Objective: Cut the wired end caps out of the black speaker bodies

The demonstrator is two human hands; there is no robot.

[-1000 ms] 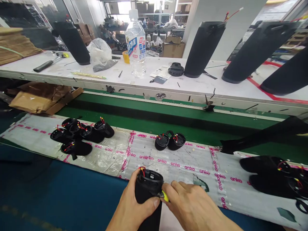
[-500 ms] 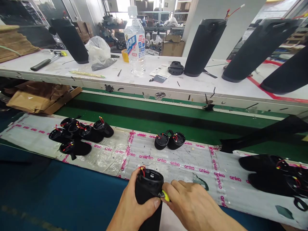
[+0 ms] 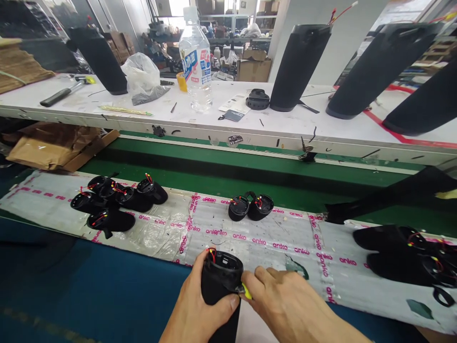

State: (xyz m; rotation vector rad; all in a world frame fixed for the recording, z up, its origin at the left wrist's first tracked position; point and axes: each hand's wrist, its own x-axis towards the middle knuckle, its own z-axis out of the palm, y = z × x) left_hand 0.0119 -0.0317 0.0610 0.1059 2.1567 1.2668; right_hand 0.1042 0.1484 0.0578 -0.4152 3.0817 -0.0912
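My left hand (image 3: 200, 305) is wrapped round a black fabric-covered speaker housing (image 3: 219, 290) with an open top rim. Red and yellow wire leads stick up from the rim near my fingertips. At the housing's right side, my right hand (image 3: 282, 295) is closed on a small yellow utility knife (image 3: 246, 290). The knife's metal tip touches the housing just below the rim, close to my left thumb. Most of its handle is hidden by my right fingers. The housing stands tilted, its lower end outside the view.
Several similar housings (image 3: 123, 224) lie on the left of the wrapped board (image 3: 214, 245), two (image 3: 260, 208) stand mid-board and more (image 3: 396, 269) lie right. The raised white shelf (image 3: 228, 93) holds a bottle (image 3: 198, 66), a hammer (image 3: 64, 93), a plastic bag (image 3: 143, 76) and tall black housings (image 3: 302, 66).
The camera view has shifted slightly, moving the shelf objects a little left in the picture. Both hands keep their hold, and the knife tip stays by the rim.
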